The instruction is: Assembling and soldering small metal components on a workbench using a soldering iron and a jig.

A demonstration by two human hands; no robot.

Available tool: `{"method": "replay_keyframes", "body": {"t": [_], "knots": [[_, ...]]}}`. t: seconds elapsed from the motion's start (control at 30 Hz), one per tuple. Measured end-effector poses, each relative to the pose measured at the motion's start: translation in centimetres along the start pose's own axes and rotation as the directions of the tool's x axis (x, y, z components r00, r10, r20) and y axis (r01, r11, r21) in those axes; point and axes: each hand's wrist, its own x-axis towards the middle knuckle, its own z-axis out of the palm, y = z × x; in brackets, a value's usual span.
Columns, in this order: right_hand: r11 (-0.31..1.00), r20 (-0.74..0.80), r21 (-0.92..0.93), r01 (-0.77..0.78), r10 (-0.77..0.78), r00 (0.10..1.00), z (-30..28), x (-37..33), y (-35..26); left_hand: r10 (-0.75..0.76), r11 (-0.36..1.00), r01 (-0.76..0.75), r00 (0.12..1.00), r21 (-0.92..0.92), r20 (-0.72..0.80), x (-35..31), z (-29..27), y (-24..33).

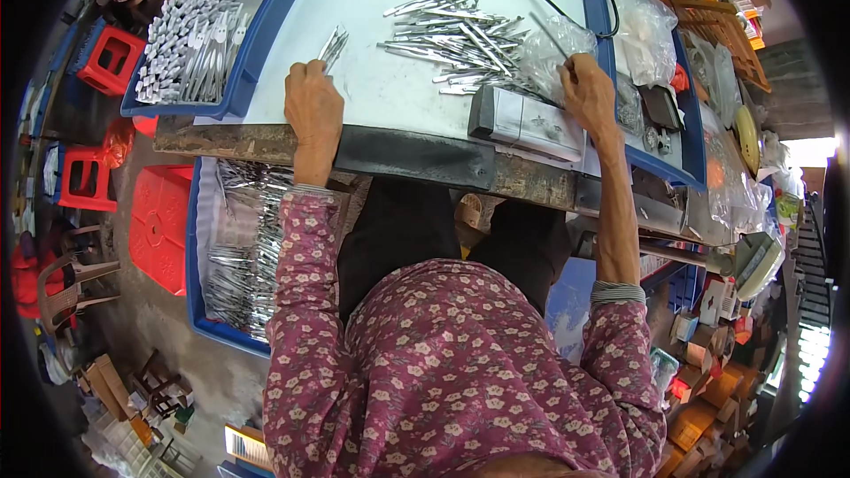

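Overlapping table edge [221, 142], left hand [314, 106]

Glare at far right; edges bent, corners black.

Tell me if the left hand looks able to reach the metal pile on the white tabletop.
Likely yes: the left hand is left of the metal pile, with white tabletop between. Its fingertips are at a few separate pieces, but nothing seems in the way.
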Motion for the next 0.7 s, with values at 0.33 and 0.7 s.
{"method": "replay_keyframes", "body": {"t": [0.33, 0.7], "knots": [[0.893, -0.232, 0.425, -0.15, 0.268, 0.935, -1.7, 0.3, 0.1, 0.374, 0.889, -0.333, 0.924, -0.314, 0.078, 2.6, 4.5, 4.4], [0.37, 0.127, 0.886, -0.279, 0.386, 0.914, -6.0, -3.7, -4.6, 0.388, 0.888, -0.342, 0.916, -0.307, 0.101, 2.2, 5.0, 5.2]]}}
